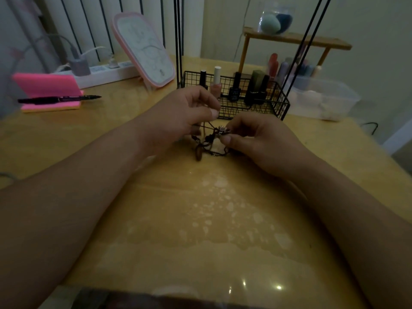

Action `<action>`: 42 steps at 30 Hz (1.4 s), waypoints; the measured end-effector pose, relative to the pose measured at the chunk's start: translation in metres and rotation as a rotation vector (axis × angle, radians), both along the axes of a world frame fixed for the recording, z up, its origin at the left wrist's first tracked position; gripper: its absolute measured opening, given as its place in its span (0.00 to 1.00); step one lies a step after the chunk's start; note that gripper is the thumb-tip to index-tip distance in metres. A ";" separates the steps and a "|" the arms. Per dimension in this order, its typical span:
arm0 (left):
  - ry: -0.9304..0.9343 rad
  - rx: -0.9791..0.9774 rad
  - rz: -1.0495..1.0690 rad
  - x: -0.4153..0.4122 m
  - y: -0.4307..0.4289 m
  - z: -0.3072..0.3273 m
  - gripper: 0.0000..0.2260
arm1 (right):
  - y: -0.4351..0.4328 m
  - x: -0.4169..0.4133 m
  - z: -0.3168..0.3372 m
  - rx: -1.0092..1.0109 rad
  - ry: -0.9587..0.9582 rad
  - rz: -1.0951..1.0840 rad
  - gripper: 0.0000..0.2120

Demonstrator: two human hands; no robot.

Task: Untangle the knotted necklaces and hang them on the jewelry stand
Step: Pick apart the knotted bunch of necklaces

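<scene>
- Necklaces [208,141], dark cords knotted into one tangle, are held low over the middle of a wooden table [200,219].
- Left hand [189,112] is slightly raised, with fingers curled and thumb and fingertips pinching a strand of cord.
- Right hand [258,141] sits lower, its thumb and forefinger pinching the knot beside a small silver charm [223,129].
- Brown pendant [198,153] hangs lowest from the tangle, at or just above the tabletop.
- Black wire basket [276,108] holding nail polish bottles [215,85] stands just behind the hands.
</scene>
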State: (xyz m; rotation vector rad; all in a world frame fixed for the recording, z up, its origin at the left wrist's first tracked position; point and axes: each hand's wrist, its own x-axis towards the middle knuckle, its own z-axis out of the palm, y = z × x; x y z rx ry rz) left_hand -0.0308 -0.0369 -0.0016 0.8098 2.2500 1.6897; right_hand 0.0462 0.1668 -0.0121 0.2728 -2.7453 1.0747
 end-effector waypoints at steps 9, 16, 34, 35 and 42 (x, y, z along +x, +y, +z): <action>0.197 -0.302 -0.086 0.004 0.003 -0.005 0.07 | 0.006 -0.001 -0.001 -0.059 0.070 -0.034 0.08; 0.124 -0.182 -0.068 0.003 0.002 -0.005 0.03 | 0.007 -0.001 0.001 -0.067 -0.021 -0.015 0.11; 0.095 -0.226 -0.121 0.009 0.002 -0.001 0.03 | 0.007 0.004 0.008 -0.286 -0.087 -0.024 0.02; 0.106 -0.225 -0.118 0.010 0.002 -0.001 0.03 | 0.008 0.004 0.008 -0.302 -0.092 -0.017 0.03; 0.135 -0.173 -0.081 0.009 0.003 -0.003 0.03 | 0.008 0.004 0.009 -0.257 -0.154 0.018 0.12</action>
